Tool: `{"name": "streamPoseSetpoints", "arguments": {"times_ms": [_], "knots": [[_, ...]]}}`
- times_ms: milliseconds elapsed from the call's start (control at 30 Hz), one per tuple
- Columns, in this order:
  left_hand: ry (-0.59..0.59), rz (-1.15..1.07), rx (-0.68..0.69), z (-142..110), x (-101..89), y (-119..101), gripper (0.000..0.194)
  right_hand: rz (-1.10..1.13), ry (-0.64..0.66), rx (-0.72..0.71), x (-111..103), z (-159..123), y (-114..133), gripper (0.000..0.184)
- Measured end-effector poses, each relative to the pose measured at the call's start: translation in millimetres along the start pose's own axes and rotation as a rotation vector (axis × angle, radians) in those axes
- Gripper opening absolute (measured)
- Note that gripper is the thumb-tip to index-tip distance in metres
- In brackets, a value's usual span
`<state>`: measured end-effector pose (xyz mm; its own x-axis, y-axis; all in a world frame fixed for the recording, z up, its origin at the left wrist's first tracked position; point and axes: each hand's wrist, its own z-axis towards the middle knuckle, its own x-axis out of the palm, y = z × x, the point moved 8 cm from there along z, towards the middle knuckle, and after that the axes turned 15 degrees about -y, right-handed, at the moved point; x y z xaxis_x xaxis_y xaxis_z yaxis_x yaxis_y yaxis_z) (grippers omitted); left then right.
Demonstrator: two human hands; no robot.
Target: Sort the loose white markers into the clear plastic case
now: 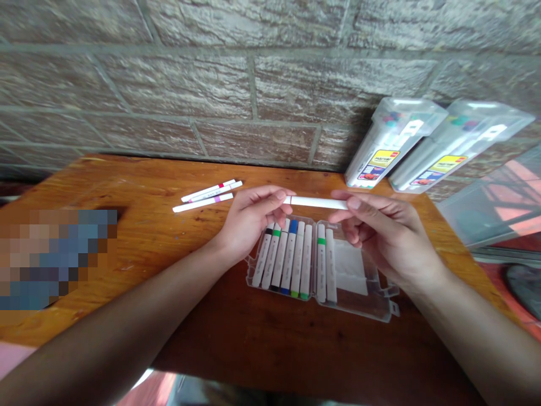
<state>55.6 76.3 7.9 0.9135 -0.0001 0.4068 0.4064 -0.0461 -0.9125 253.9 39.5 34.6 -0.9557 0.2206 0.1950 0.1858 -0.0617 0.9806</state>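
Note:
A white marker is held level between both hands, above the far edge of an open case. My left hand pinches its left end, near a thin dark band. At the other end, the thumb and fingers of my right hand close on it. Below lies the clear plastic case, opened flat. Its left half holds a row of several white markers with black, green and blue marks. Two more markers lie in the right half, beside a white paper slip.
Three loose white markers with red and purple bands lie at the back left of the wooden table. Two clear marker boxes lean near the brick wall at the back right. A blurred-out object is at the left.

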Motion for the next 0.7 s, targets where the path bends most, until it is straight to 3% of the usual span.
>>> {"name": "streamPoseSetpoints", "arguments": {"times_ms": [700], "knots": [[-0.025, -0.036, 0.001, 2.9, -1.9, -1.2, 0.016, 0.106, 0.064, 0.074, 3.2, -3.1, 0.6, 0.025]]}}
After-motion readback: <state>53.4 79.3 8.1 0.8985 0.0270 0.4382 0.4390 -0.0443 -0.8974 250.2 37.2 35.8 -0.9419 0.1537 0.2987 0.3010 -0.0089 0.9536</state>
